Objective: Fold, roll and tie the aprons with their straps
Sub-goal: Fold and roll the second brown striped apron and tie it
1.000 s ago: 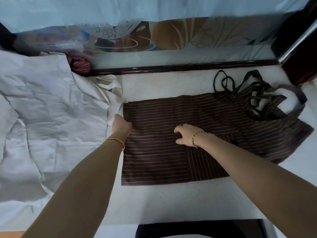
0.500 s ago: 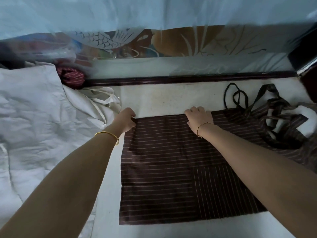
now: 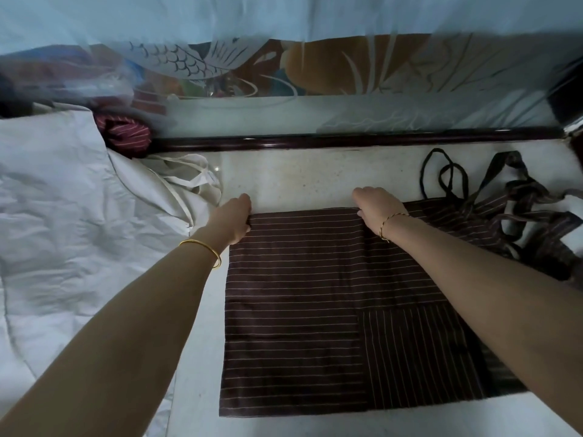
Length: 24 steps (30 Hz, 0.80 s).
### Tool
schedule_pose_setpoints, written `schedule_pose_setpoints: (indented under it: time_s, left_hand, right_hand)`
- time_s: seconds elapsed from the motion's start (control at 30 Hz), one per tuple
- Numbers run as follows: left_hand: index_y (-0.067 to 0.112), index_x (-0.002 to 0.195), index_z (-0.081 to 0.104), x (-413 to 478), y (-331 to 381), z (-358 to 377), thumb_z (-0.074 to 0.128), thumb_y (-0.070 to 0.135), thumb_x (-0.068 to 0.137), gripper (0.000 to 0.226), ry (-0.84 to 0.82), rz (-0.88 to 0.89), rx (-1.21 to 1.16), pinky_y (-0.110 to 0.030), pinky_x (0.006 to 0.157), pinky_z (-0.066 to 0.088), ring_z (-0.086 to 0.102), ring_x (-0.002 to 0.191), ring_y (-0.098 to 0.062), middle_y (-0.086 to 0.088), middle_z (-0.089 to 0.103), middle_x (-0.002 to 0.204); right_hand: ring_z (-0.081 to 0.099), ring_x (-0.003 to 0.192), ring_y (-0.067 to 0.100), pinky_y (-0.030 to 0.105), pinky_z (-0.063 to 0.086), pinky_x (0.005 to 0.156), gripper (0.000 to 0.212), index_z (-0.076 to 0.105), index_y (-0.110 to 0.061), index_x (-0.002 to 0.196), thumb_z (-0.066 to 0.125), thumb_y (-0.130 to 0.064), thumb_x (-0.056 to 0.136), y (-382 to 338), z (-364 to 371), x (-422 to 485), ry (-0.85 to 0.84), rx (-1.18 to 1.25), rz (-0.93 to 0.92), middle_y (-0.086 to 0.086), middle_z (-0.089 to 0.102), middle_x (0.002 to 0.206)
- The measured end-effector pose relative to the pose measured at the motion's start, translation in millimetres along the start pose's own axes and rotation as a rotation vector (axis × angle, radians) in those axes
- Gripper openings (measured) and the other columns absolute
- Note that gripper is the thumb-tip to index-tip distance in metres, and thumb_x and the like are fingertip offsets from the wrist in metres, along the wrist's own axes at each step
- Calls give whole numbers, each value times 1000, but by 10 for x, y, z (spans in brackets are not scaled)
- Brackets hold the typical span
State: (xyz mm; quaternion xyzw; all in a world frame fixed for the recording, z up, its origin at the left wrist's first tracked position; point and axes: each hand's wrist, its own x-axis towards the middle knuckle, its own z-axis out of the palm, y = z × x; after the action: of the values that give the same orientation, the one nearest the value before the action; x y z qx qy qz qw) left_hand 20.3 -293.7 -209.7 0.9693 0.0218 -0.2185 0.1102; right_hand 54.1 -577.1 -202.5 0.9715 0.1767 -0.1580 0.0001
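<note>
A dark brown apron (image 3: 303, 298) with thin pale stripes lies flat on the white counter (image 3: 284, 181), its pocket panel at the lower right. Its straps (image 3: 492, 197) lie tangled at the right. My left hand (image 3: 233, 216) pinches the apron's far left corner, thumb under the edge. My right hand (image 3: 375, 209) grips the far edge near the middle, fingers curled over it.
A crumpled white apron (image 3: 72, 222) with loose ties covers the left side. A rolled maroon striped apron (image 3: 126, 134) sits behind it. A dark wooden rail (image 3: 347, 141) and a glass panel with painted fish close off the back.
Both hands have slid from the apron's middle up to its far edge and taken hold of it. The view has tipped down and closer to the apron.
</note>
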Motion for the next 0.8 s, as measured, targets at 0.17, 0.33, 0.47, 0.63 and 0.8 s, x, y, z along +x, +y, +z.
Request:
schedule_pose_setpoints:
  time_s: [0.17, 0.33, 0.47, 0.63, 0.8]
  left_hand:
    - [2, 113, 43, 49, 51, -27, 65, 7, 85, 36, -31, -56, 56, -42, 87, 50, 55, 99, -36, -18, 43, 119]
    - [9, 104, 55, -5, 89, -75, 51, 14, 90, 16, -141, 35, 287, -35, 86, 47, 55, 98, -30, -10, 57, 102]
    - [6, 89, 53, -221, 97, -246, 53, 7, 84, 5, -262, 40, 208, -28, 66, 47, 56, 86, -25, -10, 56, 94]
    - [5, 124, 51, -461, -277, -403, 51, 6, 90, 34, -236, -223, 519, -36, 92, 49, 56, 111, -29, -13, 57, 121]
    - [11, 127, 50, -543, 317, -400, 56, 21, 88, 40, 105, -150, 720, -38, 90, 45, 50, 114, -26, -9, 52, 122]
  right_hand:
    - [51, 98, 25, 34, 40, 75, 29, 47, -9, 113, 57, -27, 92, -38, 56, -27, 22, -71, 81, 8, 53, 107]
    - [52, 84, 19, 36, 35, 86, 31, 55, -17, 100, 45, -46, 95, -22, 29, -99, -90, -234, 117, -3, 55, 81]
    - [55, 83, 20, 32, 43, 81, 36, 54, -14, 97, 42, -48, 96, -109, -79, -194, -333, -101, 27, 0, 59, 89]
    - [57, 98, 26, 35, 46, 84, 40, 53, -11, 117, 50, -43, 94, -487, -122, -382, -58, 57, -51, 6, 58, 113]
    - [52, 102, 30, 36, 43, 84, 29, 54, -6, 117, 54, -6, 88, -234, -127, -813, 447, 202, -14, 12, 53, 115]
